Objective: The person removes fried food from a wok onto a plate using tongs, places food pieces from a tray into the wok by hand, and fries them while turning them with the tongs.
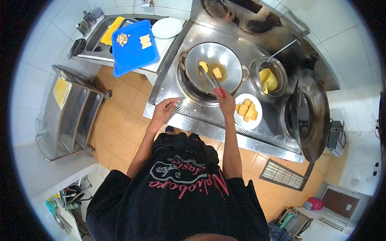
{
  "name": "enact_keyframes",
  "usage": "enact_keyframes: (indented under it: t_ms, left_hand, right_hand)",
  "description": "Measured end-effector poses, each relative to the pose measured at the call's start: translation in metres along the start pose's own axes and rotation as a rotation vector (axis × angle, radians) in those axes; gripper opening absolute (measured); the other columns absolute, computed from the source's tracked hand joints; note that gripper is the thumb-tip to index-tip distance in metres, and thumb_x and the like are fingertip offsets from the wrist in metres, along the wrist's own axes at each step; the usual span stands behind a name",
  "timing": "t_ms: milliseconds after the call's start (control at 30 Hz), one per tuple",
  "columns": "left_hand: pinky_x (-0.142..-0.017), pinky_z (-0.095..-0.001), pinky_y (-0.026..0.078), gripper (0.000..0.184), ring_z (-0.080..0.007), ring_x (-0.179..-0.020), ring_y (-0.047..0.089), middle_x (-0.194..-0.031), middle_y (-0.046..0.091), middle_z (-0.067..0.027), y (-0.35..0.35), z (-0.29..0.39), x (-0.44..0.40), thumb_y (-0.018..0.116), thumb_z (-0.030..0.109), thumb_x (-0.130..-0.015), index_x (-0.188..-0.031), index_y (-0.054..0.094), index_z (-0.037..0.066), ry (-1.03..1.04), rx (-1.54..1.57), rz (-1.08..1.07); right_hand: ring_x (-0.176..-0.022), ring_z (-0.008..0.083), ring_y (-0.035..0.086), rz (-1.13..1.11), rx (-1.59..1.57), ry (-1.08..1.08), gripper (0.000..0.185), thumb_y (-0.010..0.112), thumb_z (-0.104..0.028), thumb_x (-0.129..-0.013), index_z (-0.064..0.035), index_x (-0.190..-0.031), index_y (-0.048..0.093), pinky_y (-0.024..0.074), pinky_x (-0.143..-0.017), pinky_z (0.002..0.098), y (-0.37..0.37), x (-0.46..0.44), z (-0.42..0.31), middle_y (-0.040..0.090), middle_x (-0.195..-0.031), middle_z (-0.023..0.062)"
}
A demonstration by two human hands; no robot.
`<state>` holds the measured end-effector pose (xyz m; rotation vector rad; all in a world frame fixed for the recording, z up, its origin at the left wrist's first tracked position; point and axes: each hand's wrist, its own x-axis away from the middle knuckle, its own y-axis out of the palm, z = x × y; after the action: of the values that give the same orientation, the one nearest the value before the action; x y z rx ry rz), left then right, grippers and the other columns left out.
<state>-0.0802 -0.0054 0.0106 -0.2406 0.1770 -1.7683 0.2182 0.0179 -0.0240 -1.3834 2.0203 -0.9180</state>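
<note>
My right hand point(227, 103) is closed around the red handles of metal tongs point(210, 80), whose tips reach down to a golden fried piece point(203, 66) in the wok point(237, 56). Another fried piece point(217, 72) lies in the oil beside it. Just right of my right hand, a white plate point(241, 122) holds several fried golden pieces point(247, 110). My left hand point(164, 111) is over the stove's front edge, fingers bent and slightly apart, holding nothing.
A blue tray point(134, 58) with small chopped and sliced pieces lies by the sink, near white plates point(167, 28). A yellow ladle point(268, 80) sits in a round pot point(257, 66). A large dark wok point(317, 120) stands tilted at the right. A metal cart point(74, 112) is at left.
</note>
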Motion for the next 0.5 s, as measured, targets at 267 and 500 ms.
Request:
enact_keyframes:
  t_ms: [267, 500]
  left_hand:
    - [-0.071, -0.0229, 0.045, 0.021, -0.0071, -0.079, 0.053, -0.09, 0.066, -0.0012, -0.001, -0.001, 0.001, 0.06, 0.012, -0.094, -0.113, 0.067, 0.003, 0.012, 0.004, 0.015]
    - [-0.071, -0.0244, 0.046, 0.021, -0.008, -0.077, 0.054, -0.089, 0.066, -0.002, -0.001, -0.004, -0.001, 0.061, 0.013, -0.094, -0.113, 0.067, 0.004, 0.015, -0.013, 0.007]
  right_hand:
    - [-0.065, 0.0238, 0.064, -0.052, -0.284, 0.02, 0.046, 0.071, -0.041, -0.083, -0.0053, -0.113, 0.068, 0.0503, -0.059, 0.0361, -0.005, 0.009, 0.017, 0.068, -0.081, 0.0131]
    - [-0.045, 0.0058, 0.042, -0.199, -0.66, 0.421, 0.043, 0.071, -0.04, -0.085, -0.0056, -0.11, 0.07, 0.0354, -0.039, 0.022, -0.027, 0.027, 0.008, 0.047, -0.06, -0.0059]
